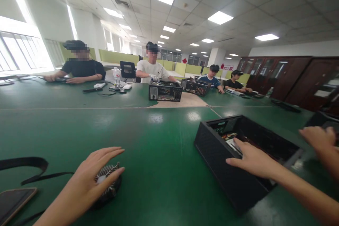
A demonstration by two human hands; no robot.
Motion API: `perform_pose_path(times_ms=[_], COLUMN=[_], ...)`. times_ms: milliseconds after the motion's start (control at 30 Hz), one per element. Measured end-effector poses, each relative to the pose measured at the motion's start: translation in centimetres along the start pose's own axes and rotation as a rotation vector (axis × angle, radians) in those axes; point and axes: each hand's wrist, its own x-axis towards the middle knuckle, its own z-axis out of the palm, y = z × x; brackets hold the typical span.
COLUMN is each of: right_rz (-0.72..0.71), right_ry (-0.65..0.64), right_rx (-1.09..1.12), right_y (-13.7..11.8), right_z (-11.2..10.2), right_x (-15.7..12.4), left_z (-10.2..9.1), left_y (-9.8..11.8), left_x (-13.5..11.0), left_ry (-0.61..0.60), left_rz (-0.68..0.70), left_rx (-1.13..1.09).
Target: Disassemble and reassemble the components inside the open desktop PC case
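My left hand (88, 176) is beside and partly over a round finned CPU cooler (107, 173) on the green table. Its thumb and fingers are apart, and part of the cooler is hidden behind them; I cannot tell whether they touch it. My right hand (253, 159) is over the near side of an open black computer case (222, 169), thumb spread from the fingers, with nothing visible in it. Inside the case, circuit parts and a pale component (233, 143) show near my right fingertips.
Another person's hand (317, 137) reaches in at the right edge. A black strap (23, 162) and a dark flat device (16, 203) lie at left. Across the table (159, 141), several people sit around two open computer cases (165, 91) and a water bottle (117, 77).
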Motion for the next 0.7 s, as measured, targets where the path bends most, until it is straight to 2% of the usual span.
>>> perform_pose_path(times_ms=[67, 133, 200, 267, 333, 400, 467, 500, 600, 700], right_rz=[-0.013, -0.097, -0.254, -0.445, -0.54, -0.514, -0.466, -0.463, -0.48, -0.491], right_ry=[-0.017, -0.033, -0.081, -0.153, -0.164, -0.112, -0.078, -0.099, -0.214, -0.295], right_rx=[0.038, 0.113, 0.238, 0.398, 0.368, 0.144, -0.061, -0.108, -0.217, -0.321], right_y=[-2.8, -5.8, -8.8, -11.2, -12.8, -13.7, -14.3, -14.5, -14.6, -14.3], right_z=[-0.4, -0.8, -1.3, -1.6, -1.8, -1.5, -0.7, -0.1, 2.1, 4.0], right_x=[-0.8, -2.1, -2.8, -1.7, 0.9, 4.0, 6.5, 7.3, 8.0, 7.9], left_z=[-1.0, -2.0, -2.7, -2.9, -2.5, -1.6, -0.3, 0.5, 2.9, 4.7], left_y=[2.1, 5.1, 8.9, 12.7, 15.9, 17.8, 18.6, 18.6, 18.0, 17.0], left_x=[1.2, 3.8, 7.5, 11.6, 15.0, 17.1, 17.8, 17.8, 17.1, 16.7], left_ry=[0.013, 0.023, 0.027, -0.019, -0.201, -0.519, -0.826, -0.922, -1.028, -1.137], left_rz=[0.03, 0.072, 0.147, 0.254, 0.359, 0.448, 0.49, 0.483, 0.434, 0.472], left_rx=[-0.054, -0.11, -0.164, -0.194, -0.146, -0.029, 0.14, 0.234, 0.404, 0.305])
